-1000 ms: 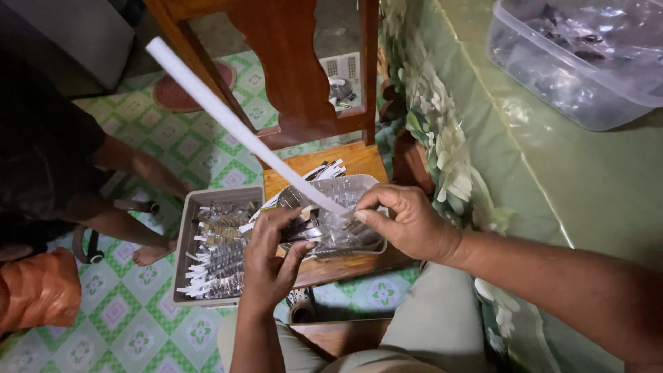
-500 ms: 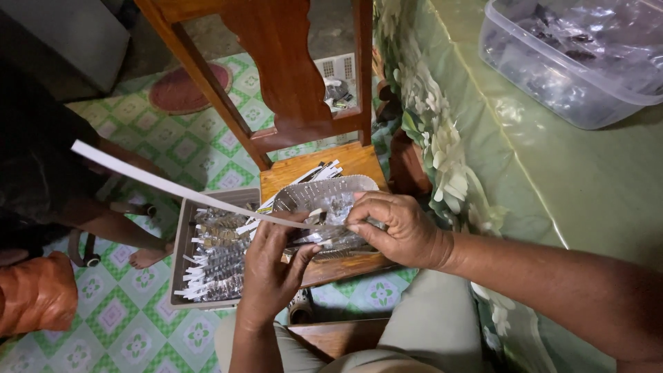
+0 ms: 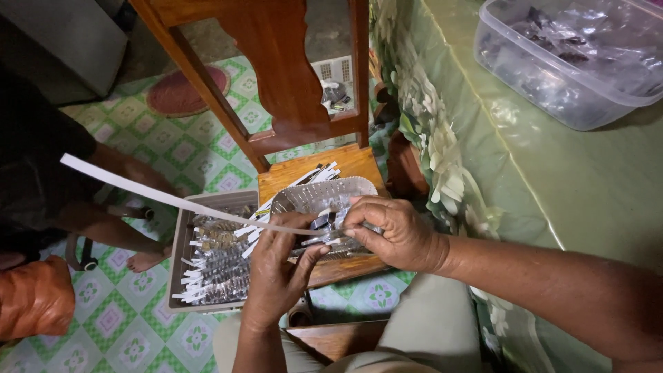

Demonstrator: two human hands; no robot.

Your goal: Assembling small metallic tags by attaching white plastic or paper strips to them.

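My left hand (image 3: 280, 266) and my right hand (image 3: 390, 231) meet over a small woven basket (image 3: 304, 197) on a wooden chair seat (image 3: 345, 162). Both pinch a small silvery wrapped piece (image 3: 324, 224) between them. A long white paper strip (image 3: 159, 197) runs from that piece out to the left, lying almost level. My right hand's fingers curl over the piece from the right, and my left thumb and fingers close on it from below.
A grey tray (image 3: 183, 242) of several silver-wrapped pieces with white strips sits left of the basket. A clear plastic tub (image 3: 552, 76) stands on the green-clothed table (image 3: 587, 186) at right. Another person's bare legs (image 3: 131, 235) rest on the green patterned floor at left.
The white strip has swung down from steeply upright to nearly level, pointing left. My hands have stayed over the basket, closing tighter on the silvery piece.
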